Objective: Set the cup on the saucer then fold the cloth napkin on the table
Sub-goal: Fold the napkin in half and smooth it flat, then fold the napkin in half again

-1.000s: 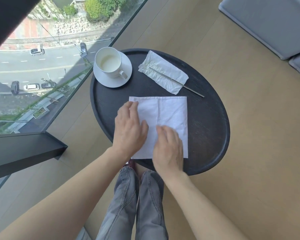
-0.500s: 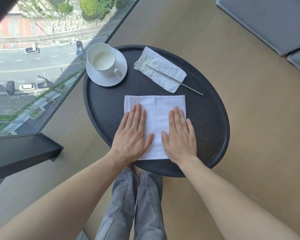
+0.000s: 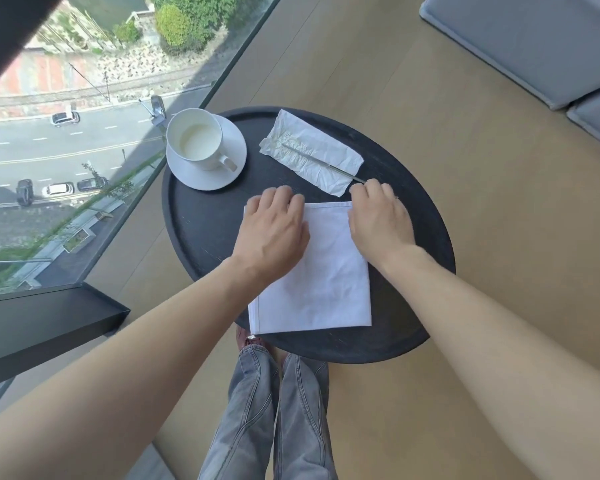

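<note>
Both hands have moved from the near half of the white square cloth napkin [image 3: 321,271], where they lay flat with fingers spread half a second ago, up to its far edge on the round black table [image 3: 201,233]. The left hand [image 3: 272,230] now covers the far left corner and the right hand [image 3: 378,220] the far right one, fingers curled down over the hem; whether they are pinching the cloth or only pressing on it cannot be told, since the fingertips are hidden. The napkin lies flat toward the person from both hands, its layered edge showing at the near left corner, which suggests one fold is already made and smoothed, and the reach to the far corners looks like the start of the next fold. Just beyond the right hand sits a crumpled white paper wrapper [image 3: 310,150] with a thin metal utensil [image 3: 323,163] across it, close enough to be brushed. Beyond the left hand, the white ceramic cup [image 3: 198,138] stands upright on its white saucer [image 3: 234,147], so that step appears done.
</note>
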{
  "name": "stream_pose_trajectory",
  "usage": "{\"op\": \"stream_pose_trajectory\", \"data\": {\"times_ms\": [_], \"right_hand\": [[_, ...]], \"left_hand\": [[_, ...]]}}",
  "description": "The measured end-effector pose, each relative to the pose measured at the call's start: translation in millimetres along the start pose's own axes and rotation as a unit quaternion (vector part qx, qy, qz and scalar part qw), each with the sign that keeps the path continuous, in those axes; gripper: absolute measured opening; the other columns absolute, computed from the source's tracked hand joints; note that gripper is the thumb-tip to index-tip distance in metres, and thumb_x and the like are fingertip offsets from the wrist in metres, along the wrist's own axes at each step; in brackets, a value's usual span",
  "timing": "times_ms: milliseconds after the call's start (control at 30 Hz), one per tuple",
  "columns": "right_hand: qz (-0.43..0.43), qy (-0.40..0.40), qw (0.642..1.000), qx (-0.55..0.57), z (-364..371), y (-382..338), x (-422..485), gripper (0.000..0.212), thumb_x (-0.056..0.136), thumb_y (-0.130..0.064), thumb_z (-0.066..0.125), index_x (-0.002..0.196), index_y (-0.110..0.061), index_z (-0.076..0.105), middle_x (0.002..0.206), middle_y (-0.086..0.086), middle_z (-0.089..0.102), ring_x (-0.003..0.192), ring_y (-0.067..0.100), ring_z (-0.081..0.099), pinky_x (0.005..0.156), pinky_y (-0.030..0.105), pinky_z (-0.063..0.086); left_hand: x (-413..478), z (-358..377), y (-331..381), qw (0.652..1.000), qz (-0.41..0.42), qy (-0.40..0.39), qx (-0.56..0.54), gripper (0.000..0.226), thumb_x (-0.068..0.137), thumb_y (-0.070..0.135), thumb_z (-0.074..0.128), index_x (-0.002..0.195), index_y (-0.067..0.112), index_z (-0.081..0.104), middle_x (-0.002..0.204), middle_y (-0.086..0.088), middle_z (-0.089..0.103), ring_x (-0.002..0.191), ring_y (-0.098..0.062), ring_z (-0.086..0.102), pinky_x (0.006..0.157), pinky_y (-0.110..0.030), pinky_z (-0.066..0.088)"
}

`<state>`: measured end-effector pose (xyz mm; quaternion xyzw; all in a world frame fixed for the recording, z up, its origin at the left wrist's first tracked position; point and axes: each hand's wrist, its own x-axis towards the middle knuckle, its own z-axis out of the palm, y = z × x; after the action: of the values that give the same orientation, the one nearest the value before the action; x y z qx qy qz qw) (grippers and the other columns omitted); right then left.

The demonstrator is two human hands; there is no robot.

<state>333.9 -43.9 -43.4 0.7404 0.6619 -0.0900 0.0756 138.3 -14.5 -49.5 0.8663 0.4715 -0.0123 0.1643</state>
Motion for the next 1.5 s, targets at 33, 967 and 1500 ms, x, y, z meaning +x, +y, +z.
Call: {"op": "stream_pose_trajectory", "data": {"times_ms": [33, 967, 1500], "right_hand": [[-0.003, -0.012, 1.000, -0.008, -1, 1, 3, 0.015, 0.092, -0.003, 0.057, 0.106, -0.009, 0.054, 0.105, 0.011, 0.055, 0.089, 0.029, 0.050, 0.067, 0.036, 0.035], [0.104, -0.005, 0.613, 0.783, -90, 80, -45, 0.009, 0.094, -0.019, 0.066, 0.097, -0.011, 0.063, 0.100, 0.011, 0.069, 0.095, 0.022, 0.064, 0.085, 0.035, 0.053], [0.195, 0.012, 0.776, 0.600, 1, -7, -120, 0.022, 0.103, -0.036, 0.057, 0.089, -0.019, 0.055, 0.074, -0.019, 0.052, 0.069, 0.003, 0.046, 0.063, 0.015, 0.040]], "left_hand": [[6, 0, 1, 1.000, 0.013, -0.012, -0.005, 0.029, 0.097, 0.026, 0.047, 0.117, 0.008, 0.058, 0.122, -0.011, 0.057, 0.113, -0.036, 0.052, 0.097, -0.044, 0.037], [12, -110, -23, 0.769, 0.014, 0.012, -0.639, 0.018, 0.095, 0.029, 0.074, 0.086, 0.014, 0.070, 0.081, -0.003, 0.064, 0.079, -0.022, 0.056, 0.075, -0.038, 0.042], [-107, -17, -41, 0.745, -0.211, -0.051, -0.630, 0.025, 0.101, 0.040, 0.059, 0.090, 0.019, 0.067, 0.090, 0.005, 0.067, 0.086, -0.011, 0.059, 0.077, -0.020, 0.048]]}}
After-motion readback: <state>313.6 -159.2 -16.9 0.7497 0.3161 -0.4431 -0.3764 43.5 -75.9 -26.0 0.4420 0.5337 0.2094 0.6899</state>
